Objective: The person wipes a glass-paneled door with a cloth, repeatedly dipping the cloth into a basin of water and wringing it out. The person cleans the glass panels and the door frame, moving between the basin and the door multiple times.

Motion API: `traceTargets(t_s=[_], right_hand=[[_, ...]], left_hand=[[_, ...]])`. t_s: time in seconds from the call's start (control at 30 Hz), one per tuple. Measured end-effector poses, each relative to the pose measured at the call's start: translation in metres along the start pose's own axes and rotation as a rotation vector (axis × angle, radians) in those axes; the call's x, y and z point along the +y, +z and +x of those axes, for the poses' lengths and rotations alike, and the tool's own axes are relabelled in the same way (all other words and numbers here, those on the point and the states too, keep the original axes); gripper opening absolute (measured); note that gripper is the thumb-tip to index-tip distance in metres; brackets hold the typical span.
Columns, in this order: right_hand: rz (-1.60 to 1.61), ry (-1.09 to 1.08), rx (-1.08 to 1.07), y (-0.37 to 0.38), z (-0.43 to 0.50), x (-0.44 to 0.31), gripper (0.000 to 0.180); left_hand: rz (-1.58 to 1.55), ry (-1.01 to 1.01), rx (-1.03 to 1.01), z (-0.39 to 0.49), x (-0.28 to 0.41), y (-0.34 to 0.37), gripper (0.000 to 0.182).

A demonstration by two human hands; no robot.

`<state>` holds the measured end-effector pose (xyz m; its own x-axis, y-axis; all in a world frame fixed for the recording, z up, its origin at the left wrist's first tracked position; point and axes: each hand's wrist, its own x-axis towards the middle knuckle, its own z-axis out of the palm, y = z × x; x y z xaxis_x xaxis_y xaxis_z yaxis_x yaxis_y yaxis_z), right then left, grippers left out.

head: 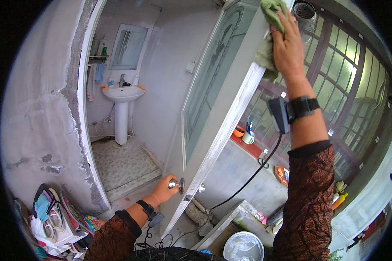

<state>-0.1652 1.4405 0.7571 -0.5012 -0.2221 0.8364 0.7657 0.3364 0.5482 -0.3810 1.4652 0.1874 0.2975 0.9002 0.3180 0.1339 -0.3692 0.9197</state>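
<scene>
A white door (228, 94) with a frosted glass panel (212, 75) stands ajar before me, its narrow edge towards me. High on the door, my right hand (289, 49) presses a green cloth (268, 55) against the edge; the cloth hangs down over both sides. Lower down, my left hand (166, 189) grips the round metal door knob (173, 184). Another knob (201, 188) shows on the door's other face. Both wrists wear black straps with small devices and cables.
Behind the doorway are a pedestal sink (123, 93) and a mirror (128, 46). A shoe rack (63, 239) stands at lower left. Below right, a basin of sudsy water (243, 248) sits in a concrete trough (220, 225). A mug (248, 138) rests on the red windowsill (245, 145). Black cables hang near the door.
</scene>
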Motion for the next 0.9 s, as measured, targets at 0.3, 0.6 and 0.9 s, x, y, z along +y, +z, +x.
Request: traceTargets(t_s=[0.3,0.6,0.9], right_hand=[[0.157,0.213,-0.275,-0.031,-0.122,-0.122,0.069],[0.235,0.248,-0.515,-0.049,-0.243,-0.202,0.069],[0.303,0.225,-0.781,-0.062,-0.349,-0.271,0.059]], left_hand=[[-0.039,-0.075,0.004,-0.005,0.006,-0.007,0.028],[-0.018,-0.059,-0.006,-0.002,-0.001,-0.007,0.025],[-0.044,-0.067,0.034,-0.002,0.004,-0.008,0.03]])
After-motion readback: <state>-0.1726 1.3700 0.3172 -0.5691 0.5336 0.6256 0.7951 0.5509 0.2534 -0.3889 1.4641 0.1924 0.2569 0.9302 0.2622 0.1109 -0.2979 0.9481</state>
